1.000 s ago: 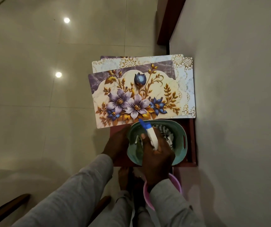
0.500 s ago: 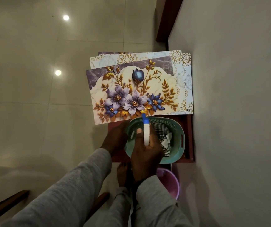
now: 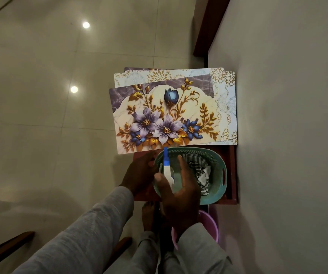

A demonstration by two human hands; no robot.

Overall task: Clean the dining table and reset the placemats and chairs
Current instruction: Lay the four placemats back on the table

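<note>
The floor (image 3: 40, 115) is glossy tile — it mirrors ceiling lights. The teal basket (image 3: 217, 165) looks like matt perforated plastic, holding striped cloth (image 3: 200, 171). Placemats (image 3: 159, 115) look smooth, printed.

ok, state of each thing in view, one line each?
placemats: stacked, floral one on top
teal basket: upright, on the red stool
striped cloth: crumpled inside the basket
spray bottle: over the basket, in the right hand
right hand: fingers loose round the bottle
left hand: holds the basket's rim
pink bucket: on the floor
</note>
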